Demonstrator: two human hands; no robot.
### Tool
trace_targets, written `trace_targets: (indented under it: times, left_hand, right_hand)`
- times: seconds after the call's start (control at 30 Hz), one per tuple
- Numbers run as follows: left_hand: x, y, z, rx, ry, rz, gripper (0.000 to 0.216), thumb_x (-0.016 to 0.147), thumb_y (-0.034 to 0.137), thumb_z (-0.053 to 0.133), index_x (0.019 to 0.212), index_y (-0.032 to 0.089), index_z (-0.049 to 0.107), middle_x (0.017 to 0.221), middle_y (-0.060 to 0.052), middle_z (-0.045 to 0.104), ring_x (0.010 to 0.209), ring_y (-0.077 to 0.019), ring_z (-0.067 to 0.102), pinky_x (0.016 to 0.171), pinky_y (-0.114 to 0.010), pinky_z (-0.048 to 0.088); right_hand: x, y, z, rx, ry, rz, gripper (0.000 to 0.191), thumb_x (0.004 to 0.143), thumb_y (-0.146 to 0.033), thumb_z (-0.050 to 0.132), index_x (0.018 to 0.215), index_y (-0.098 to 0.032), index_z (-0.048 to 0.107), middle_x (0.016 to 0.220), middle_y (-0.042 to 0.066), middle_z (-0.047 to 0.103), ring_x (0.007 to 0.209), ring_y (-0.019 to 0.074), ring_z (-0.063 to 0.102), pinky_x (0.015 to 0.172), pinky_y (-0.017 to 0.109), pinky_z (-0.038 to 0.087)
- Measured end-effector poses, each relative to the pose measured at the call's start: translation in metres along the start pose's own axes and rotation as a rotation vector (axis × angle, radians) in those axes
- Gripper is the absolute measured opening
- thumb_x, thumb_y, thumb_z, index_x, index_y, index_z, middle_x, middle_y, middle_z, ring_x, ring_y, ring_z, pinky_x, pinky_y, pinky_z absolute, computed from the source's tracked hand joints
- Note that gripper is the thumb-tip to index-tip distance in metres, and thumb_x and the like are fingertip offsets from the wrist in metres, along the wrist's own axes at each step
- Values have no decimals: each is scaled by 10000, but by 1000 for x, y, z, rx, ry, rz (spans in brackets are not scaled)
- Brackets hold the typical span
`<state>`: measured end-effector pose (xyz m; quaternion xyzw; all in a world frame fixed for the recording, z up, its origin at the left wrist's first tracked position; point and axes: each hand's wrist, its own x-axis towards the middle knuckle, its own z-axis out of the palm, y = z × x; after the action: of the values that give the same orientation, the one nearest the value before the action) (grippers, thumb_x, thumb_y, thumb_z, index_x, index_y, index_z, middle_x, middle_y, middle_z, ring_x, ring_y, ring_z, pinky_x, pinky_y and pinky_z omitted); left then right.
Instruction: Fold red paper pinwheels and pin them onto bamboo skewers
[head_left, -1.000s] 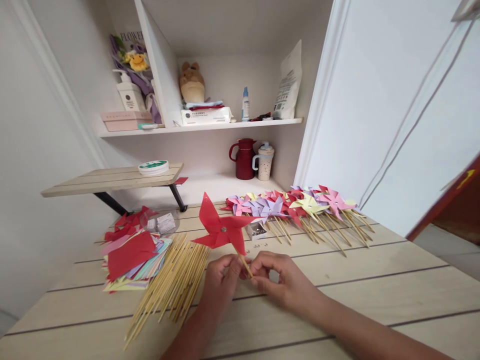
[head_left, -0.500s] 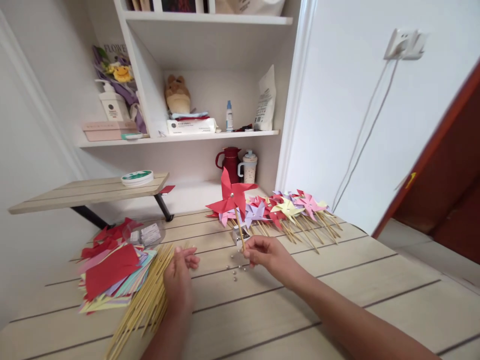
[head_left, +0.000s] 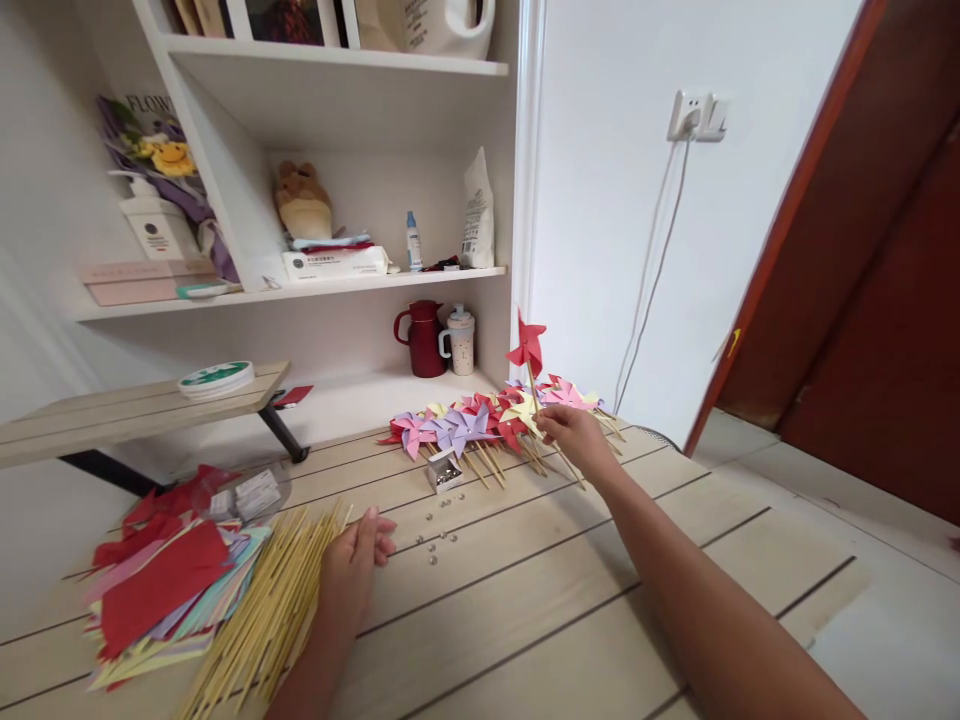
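- white shelving unit [head_left: 352,57] at the back, plain white wall [head_left: 600,200] right beside it;
- wall socket [head_left: 694,117] with a grey cable [head_left: 660,262] plugged in, hanging down;
- reddish-brown door [head_left: 885,350] on the right; pale floor [head_left: 892,620] below;
- planked wooden tabletop [head_left: 517,610], dark seams; little riser shelf [head_left: 146,415] at left, black legs [head_left: 283,430]

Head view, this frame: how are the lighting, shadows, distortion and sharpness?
Head view: soft, diffuse light; a faint shadow on the table beside the right forearm; wide-angle stretch, the door frame slanting; the held red pinwheel outlined clearly, small print on the white bag unreadable.
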<state>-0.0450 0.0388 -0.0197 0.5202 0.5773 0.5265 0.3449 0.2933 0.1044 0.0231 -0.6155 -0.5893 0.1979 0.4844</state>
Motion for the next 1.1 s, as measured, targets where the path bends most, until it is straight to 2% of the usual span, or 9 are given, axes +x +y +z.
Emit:
trace_targets:
  times: [0.1,0.23,0.5,0.67,0.83,0.97,1.1]
  left_hand:
    - [1,-1,0,20,9,-8,759,628,869,569,714,137,750,575,-76,656,552,-202,553,613,-341,447]
    - [3,-5,0,46,-5,21,743,683,848,546,744,137,753,596,-74,667,575,-202,565,634,-339,456]
    - [2,-3,1,86,-35,20,708,660,839,566,709,157,751,580,-69,661,559,-200,561,606,-331,450]
    - [3,-6,1,178,-89,37,668,718,788,511,734,163,746,599,-58,666,577,-204,571,630,-340,464]
    - [3,-14,1,181,-93,55,543,768,632,544,927,156,751,691,-47,688,625,-213,610,650,-346,494]
    - [5,-19,1,136,-53,66,527,791,527,565,1130,146,700,822,-60,702,661,-211,652,677,-359,533]
    - [14,-22,3,198,-22,202,458,872,364,478,1248,182,665,1026,-87,671,783,-203,680,805,-397,549]
  right_hand:
    - [2,9,-5,-40,-7,47,196,819,-323,551,763,-171,659,689,53,693,634,195,648,625,299,422]
    - [2,14,5,-126,-75,74,154,789,-270,587,690,-181,663,600,31,675,595,182,629,602,286,389]
    - [-5,6,20,-243,-180,83,183,818,-272,589,679,-192,676,552,14,673,532,152,576,531,264,309]
    - [-8,3,25,-289,-215,96,193,800,-230,617,614,-189,640,513,-5,648,497,135,576,505,246,284]
    - [-11,-1,29,-252,-218,92,162,825,-236,596,693,-187,676,571,-2,673,549,146,650,511,229,330]
    - [-13,-5,30,-193,-198,71,156,828,-266,594,711,-189,664,663,0,708,570,147,679,552,228,389]
    - [-13,-4,30,-155,-174,42,157,824,-282,583,718,-197,663,617,-13,688,576,157,685,589,238,410]
